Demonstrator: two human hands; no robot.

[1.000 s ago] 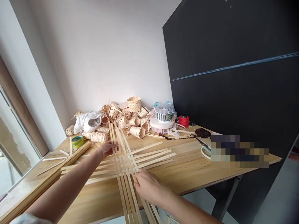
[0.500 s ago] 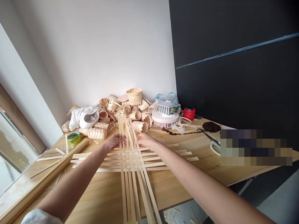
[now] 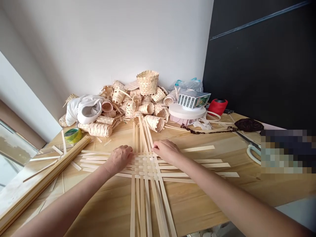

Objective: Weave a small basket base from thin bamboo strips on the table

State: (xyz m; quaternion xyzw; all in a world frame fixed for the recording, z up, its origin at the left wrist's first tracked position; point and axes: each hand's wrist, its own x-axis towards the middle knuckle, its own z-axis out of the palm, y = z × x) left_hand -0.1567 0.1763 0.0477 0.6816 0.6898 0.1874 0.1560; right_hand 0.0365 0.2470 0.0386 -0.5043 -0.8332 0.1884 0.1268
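On the table lies a woven mat of pale flat wood strips (image 3: 148,168), its lengthwise and crosswise ends fanning out loose. My left hand (image 3: 120,158) is closed at the mat's upper left edge, back of the hand upward, fingertips at a crosswise strip and partly hidden. At the upper right corner, my right hand (image 3: 166,150) is closed too, thumb and finger pinching at the strips. Lengthwise strips (image 3: 141,138) run away between the hands and lie low towards the baskets. The near strip ends (image 3: 148,207) hang toward the table's front edge.
Behind is a heap of small woven baskets (image 3: 154,122), with a white cloth bundle (image 3: 84,107) to its left. Green-yellow tape (image 3: 73,135) and a bundle of long strips (image 3: 46,174) lie left. A white turntable (image 3: 186,111), red thread spool (image 3: 217,107) and scissors (image 3: 253,151) stand right.
Both hands have come down and nearer from the raised lengthwise strips to the mat's upper edge. Those strips now lie lower. The view has shifted closer to the table.
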